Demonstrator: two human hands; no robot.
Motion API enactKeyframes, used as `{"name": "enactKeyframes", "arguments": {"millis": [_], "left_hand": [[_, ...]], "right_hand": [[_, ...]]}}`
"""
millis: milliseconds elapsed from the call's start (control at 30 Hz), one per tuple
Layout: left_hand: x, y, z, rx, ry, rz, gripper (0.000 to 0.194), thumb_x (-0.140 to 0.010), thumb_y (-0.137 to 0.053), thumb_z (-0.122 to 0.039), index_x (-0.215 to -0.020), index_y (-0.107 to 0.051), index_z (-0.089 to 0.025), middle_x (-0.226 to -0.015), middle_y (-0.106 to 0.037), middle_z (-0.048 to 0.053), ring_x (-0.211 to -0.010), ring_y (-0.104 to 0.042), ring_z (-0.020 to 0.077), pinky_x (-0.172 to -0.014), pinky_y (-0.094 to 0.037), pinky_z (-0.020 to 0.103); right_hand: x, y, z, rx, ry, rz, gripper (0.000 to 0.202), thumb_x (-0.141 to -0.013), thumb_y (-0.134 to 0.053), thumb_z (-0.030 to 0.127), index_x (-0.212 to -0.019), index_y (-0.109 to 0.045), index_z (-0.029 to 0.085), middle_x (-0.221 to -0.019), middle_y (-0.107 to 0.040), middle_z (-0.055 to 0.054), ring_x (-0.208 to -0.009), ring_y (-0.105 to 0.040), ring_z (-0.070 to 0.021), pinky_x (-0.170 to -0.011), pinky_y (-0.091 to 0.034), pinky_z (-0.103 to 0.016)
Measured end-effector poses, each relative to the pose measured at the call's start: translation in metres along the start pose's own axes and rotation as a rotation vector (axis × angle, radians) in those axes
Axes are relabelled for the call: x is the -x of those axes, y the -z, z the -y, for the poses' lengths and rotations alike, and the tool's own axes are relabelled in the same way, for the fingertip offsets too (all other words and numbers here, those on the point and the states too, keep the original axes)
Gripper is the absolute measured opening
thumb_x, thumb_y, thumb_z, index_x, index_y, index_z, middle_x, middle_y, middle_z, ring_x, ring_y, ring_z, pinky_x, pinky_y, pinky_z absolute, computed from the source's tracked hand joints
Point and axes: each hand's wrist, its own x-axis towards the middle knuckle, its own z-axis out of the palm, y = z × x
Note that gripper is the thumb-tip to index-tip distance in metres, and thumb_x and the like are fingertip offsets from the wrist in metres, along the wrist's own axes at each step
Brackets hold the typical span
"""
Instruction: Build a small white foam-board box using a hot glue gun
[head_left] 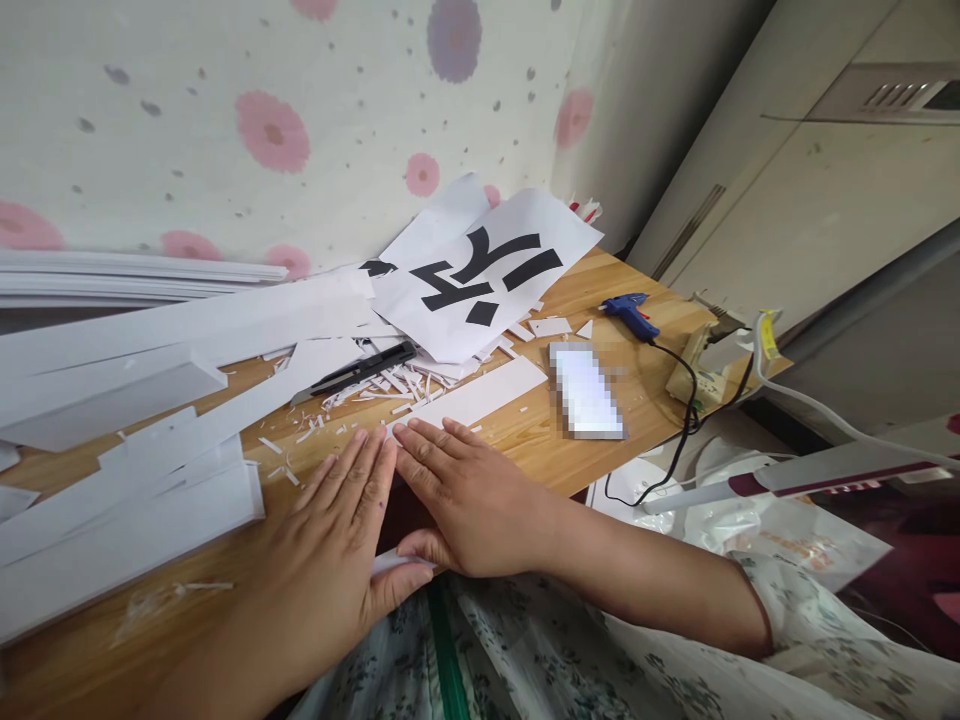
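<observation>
Left hand (341, 530), right hand (466, 492) — fingers together, grip unclear — at white strip (495, 392); sheet (491, 278) bears large black character (531, 270).

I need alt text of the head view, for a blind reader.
A person's left hand and right hand lie close together, fingers outstretched, at the near end of a white strip on a wooden table. Beyond lie a black cutter, white scraps and a black-printed sheet; rightward, a pixelated screen and blue glue gun.

Pink flowers (272, 132) splash across pale wallpaper (352, 135), right along the far edge of the wooden tabletop (536, 440); beyond its right edge stands an off-white slotted cabinet (795, 190)!
</observation>
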Motion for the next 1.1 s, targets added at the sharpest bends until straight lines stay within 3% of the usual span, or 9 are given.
{"name": "enactKeyframes", "arguments": {"millis": [333, 800, 900, 1000, 1100], "left_hand": [[0.004, -0.003, 0.001, 0.007, 0.005, 0.013, 0.099, -0.085, -0.038, -0.074, -0.149, -0.020, 0.000, -0.148, -0.042, 0.024, -0.133, -0.044, 0.0355, -0.111, -0.023, 0.044], [0.002, -0.001, 0.001, 0.007, 0.000, 0.028, 0.099, -0.084, -0.037, -0.075, -0.151, -0.018, -0.005, -0.147, -0.044, 0.021, -0.131, -0.045, 0.0356, -0.108, -0.030, 0.047], [0.001, 0.000, 0.001, 0.017, -0.002, 0.045, 0.094, -0.086, -0.038, -0.073, -0.153, -0.016, -0.011, -0.150, -0.040, 0.019, -0.132, -0.045, 0.0348, -0.108, -0.032, 0.047], [0.001, 0.002, 0.002, 0.019, 0.009, 0.077, 0.086, -0.087, -0.039, -0.070, -0.153, -0.018, -0.018, -0.153, -0.035, 0.017, -0.133, -0.044, 0.0337, -0.107, -0.032, 0.048], [0.001, 0.004, 0.003, 0.017, 0.009, 0.114, 0.080, -0.088, -0.041, -0.067, -0.152, -0.022, -0.023, -0.155, -0.031, 0.016, -0.134, -0.042, 0.0337, -0.106, -0.033, 0.049]], "right_hand": [[0.000, 0.000, -0.001, -0.035, -0.015, -0.004, 0.084, -0.090, -0.050, 0.060, -0.147, -0.034, 0.000, -0.153, -0.032, -0.024, -0.145, -0.028, -0.0336, -0.118, -0.022, -0.051], [0.000, -0.009, -0.006, -0.088, 0.017, -0.099, 0.085, -0.087, -0.057, 0.057, -0.144, -0.038, -0.004, -0.150, -0.037, -0.027, -0.142, -0.032, -0.0380, -0.117, -0.024, -0.055], [0.004, -0.010, -0.007, -0.186, 0.022, -0.242, 0.062, -0.092, -0.055, 0.044, -0.137, -0.048, 0.002, -0.145, -0.048, -0.023, -0.137, -0.043, -0.0328, -0.114, -0.034, -0.051], [0.023, -0.010, -0.019, -0.278, 0.049, -0.546, 0.034, -0.095, -0.048, 0.025, -0.126, -0.056, 0.015, -0.132, -0.062, -0.016, -0.127, -0.056, -0.0233, -0.108, -0.044, -0.043], [0.059, -0.011, -0.047, -0.284, -0.039, -0.796, 0.030, -0.090, -0.047, 0.010, -0.113, -0.060, 0.023, -0.103, -0.073, -0.008, -0.100, -0.069, -0.0198, -0.089, -0.055, -0.038]]}}
